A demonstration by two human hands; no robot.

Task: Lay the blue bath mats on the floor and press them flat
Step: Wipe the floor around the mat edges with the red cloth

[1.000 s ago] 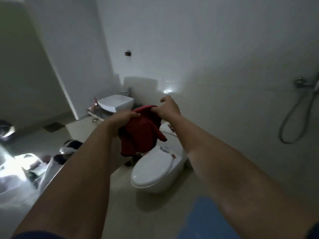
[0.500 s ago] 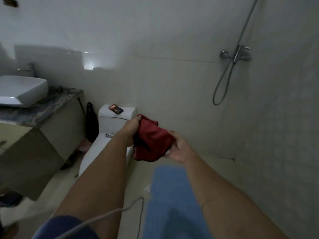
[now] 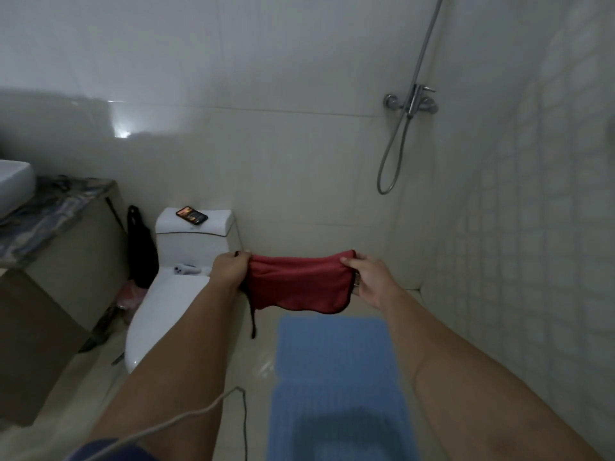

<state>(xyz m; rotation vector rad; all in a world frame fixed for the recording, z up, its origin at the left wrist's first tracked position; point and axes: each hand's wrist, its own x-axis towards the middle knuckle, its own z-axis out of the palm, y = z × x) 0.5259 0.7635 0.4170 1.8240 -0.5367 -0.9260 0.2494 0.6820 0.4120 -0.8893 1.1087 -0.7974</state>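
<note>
A blue bath mat lies flat on the beige floor below my arms, running from under the cloth toward the bottom edge. Above its far end I hold a red cloth stretched wide in the air. My left hand grips its left edge and my right hand grips its right edge. A dark cord hangs from the cloth's lower left corner.
A white toilet stands left of the mat, with a phone on its tank. A black bag leans beside a vanity with a basin. A shower mixer and hose hang at the right. A cable trails on the floor.
The view has swung right from the toilet toward the shower corner. My hands have moved apart and spread the bunched red cloth out wide above the blue mat.
</note>
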